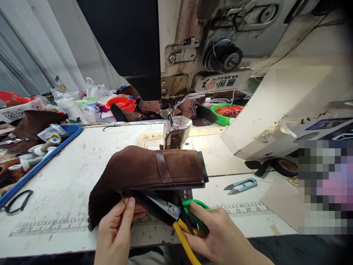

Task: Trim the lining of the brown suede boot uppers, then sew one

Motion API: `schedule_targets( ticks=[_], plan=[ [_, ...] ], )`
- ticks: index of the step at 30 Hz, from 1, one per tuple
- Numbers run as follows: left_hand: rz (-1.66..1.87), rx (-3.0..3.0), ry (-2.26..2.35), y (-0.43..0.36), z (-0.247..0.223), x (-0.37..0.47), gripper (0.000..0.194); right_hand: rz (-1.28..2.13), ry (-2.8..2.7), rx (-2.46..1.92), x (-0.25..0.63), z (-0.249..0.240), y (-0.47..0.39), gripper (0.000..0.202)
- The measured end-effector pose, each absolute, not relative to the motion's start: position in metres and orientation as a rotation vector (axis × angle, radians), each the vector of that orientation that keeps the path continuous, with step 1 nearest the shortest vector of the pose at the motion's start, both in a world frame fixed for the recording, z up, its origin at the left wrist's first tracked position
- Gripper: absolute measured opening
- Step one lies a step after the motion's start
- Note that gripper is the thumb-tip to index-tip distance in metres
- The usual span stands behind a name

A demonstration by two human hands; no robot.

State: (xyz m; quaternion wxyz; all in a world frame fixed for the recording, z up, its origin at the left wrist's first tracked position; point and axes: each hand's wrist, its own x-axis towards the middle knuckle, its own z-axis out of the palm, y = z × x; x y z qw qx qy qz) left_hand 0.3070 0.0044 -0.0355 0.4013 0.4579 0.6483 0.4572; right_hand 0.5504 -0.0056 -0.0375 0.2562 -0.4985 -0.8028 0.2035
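A dark brown suede boot upper (135,165) with a leather strap and a zipper along its near edge lies on the white sewing table. My left hand (118,224) pinches the upper's lower edge near the zipper pull. In my right hand (217,232) are scissors (172,210) with one yellow and one green handle. Their blades point left beneath the zipper edge, partly hidden by dark material. How far the blades are apart cannot be made out.
A sewing machine (178,130) stands just behind the upper. Blue thread snips (241,186) and a roll of black tape (284,167) lie to the right. At left is a blue tray (68,134) of thread spools. Red basins (121,103) and a green basin (222,117) stand at the back.
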Motion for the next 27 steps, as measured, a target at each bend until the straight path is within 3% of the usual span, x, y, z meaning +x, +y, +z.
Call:
schedule_targets(
  ticks=[3,13,19,23,27],
  plan=[
    [1.141,1.146,1.636,0.005,-0.037,0.306,0.046,0.569,-2.186,-1.401,0.556,-0.036,-0.012,0.012],
    [1.192,1.066,1.632,0.004,-0.039,0.304,0.046,0.071,-2.239,-1.378,0.544,-0.055,-0.016,0.016],
    [1.177,1.177,1.61,0.002,-0.035,0.308,0.041,0.24,-2.24,-1.353,0.539,-0.05,-0.015,0.02],
    [1.197,1.276,1.63,0.0,-0.031,0.312,0.039,0.167,-2.195,-1.341,0.53,-0.05,-0.014,0.022],
    [1.15,1.255,1.631,-0.002,-0.034,0.306,0.041,0.451,-2.121,-1.341,0.532,-0.044,-0.012,0.019]
  ],
)
